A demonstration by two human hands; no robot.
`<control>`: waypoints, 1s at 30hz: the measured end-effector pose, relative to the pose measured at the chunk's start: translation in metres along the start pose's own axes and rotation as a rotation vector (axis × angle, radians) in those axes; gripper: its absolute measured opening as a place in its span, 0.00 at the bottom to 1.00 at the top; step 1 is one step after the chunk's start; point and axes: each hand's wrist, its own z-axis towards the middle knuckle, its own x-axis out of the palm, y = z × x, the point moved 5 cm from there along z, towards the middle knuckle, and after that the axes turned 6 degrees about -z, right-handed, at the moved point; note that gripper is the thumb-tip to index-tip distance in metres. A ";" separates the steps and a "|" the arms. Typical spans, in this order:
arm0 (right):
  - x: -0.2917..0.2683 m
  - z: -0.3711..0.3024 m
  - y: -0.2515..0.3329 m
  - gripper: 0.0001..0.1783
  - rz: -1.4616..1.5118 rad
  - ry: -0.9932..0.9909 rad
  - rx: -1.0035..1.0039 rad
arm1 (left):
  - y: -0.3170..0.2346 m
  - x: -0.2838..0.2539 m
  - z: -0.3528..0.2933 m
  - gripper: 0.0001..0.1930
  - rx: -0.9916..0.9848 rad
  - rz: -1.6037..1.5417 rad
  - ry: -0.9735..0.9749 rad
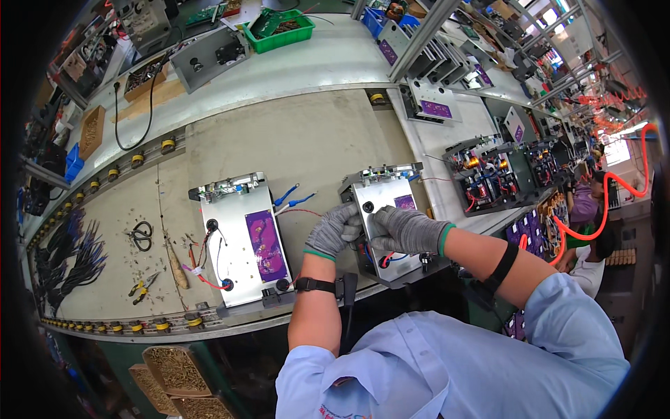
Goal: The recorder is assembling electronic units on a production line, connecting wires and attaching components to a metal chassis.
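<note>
In front of me stands an electronic unit with a silver metal panel (384, 195), a purple label or board, round black grommets and blue and red wires. My left hand (335, 232), in a grey knit glove, rests at the panel's left edge with its fingers curled against it. My right hand (410, 230), gloved the same way, lies over the middle of the panel. Its fingers are bent and pressed together near the left hand's fingertips; whatever they hold is hidden. To the left sits a similar unit (241, 241) with a large purple board and loose blue-sleeved leads (286, 195).
Black-handled scissors (142, 236), yellow-handled pliers (143, 288) and bundled dark cables (73, 262) lie at left. Opened units with copper coils (481, 167) stand at right. A green bin (279, 31) is at the back, and an orange coiled hose (606, 202) hangs right.
</note>
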 end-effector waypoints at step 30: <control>-0.003 -0.005 -0.003 0.28 0.050 -0.048 0.072 | 0.001 0.023 -0.024 0.16 0.125 0.195 -0.227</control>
